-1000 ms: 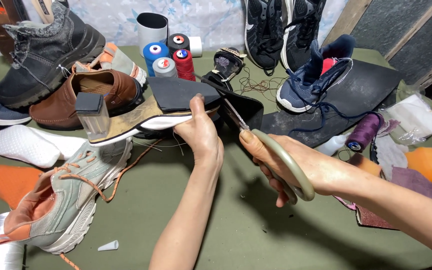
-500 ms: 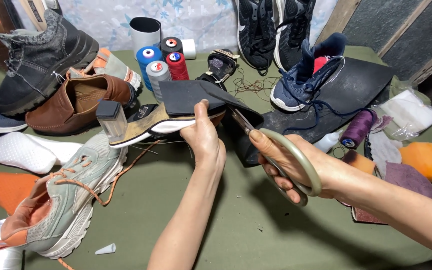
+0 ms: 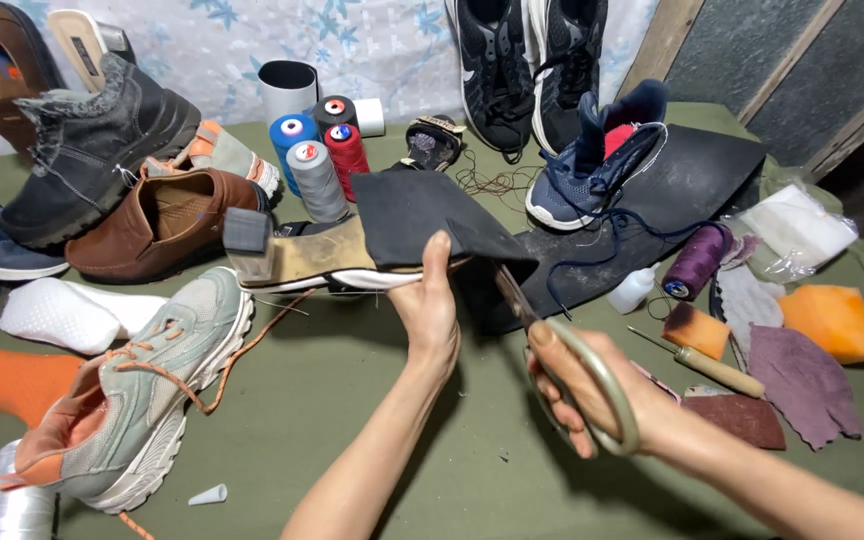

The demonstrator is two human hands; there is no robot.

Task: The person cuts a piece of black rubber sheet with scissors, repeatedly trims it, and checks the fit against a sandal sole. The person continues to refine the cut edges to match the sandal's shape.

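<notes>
My left hand (image 3: 430, 310) grips a heeled shoe sole (image 3: 297, 258) held sideways above the table, thumb pressed on a dark rubber sheet (image 3: 422, 215) laid over its front. My right hand (image 3: 577, 385) holds large scissors (image 3: 552, 340) by their pale loop handles. The blades point up and left, meeting the rubber sheet's right edge just past my left thumb.
On the green table (image 3: 352, 420) lie a grey sneaker (image 3: 142, 400), a brown shoe (image 3: 162, 220), a grey boot (image 3: 92, 140), thread spools (image 3: 317, 150), a blue sneaker (image 3: 592, 170) on black sheet rubber (image 3: 692, 180), an awl (image 3: 702, 365), and leather scraps (image 3: 802, 380).
The sole with the rubber sheet has been lifted and turned a little toward me. The scissors have moved in so the blades now reach the sheet's edge.
</notes>
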